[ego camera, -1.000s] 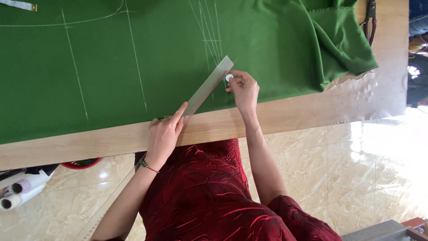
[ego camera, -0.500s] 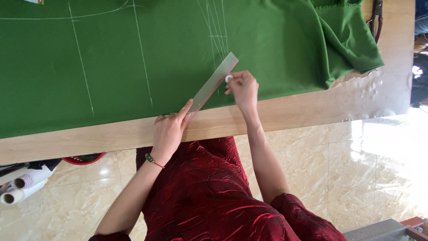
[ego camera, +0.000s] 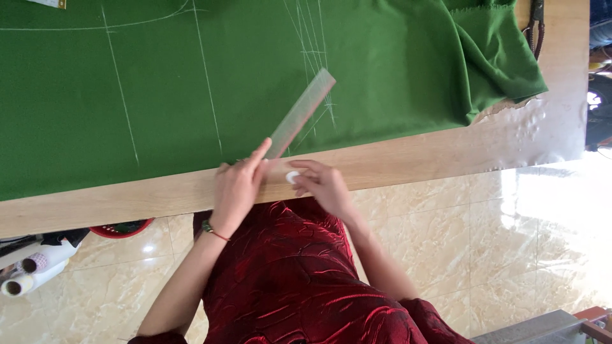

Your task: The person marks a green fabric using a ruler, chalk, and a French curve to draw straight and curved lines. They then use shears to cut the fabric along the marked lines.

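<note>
- Clearly, our left hand (ego camera: 237,188) pressed the ruler (ego camera: 299,114), fingers flat, on the green cloth (ego camera: 191,83) at the table (ego camera: 414,156) edge.
- Our right hand (ego camera: 322,185) pinched what looked like chalk (ego camera: 292,177).
- We judged the ruler stiff, light and likely to slide; best held near its low end.

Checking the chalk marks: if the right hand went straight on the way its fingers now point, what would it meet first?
The right hand, holding a white chalk piece, points toward the left hand on the ruler. It would probably meet that hand's fingers first.
</note>
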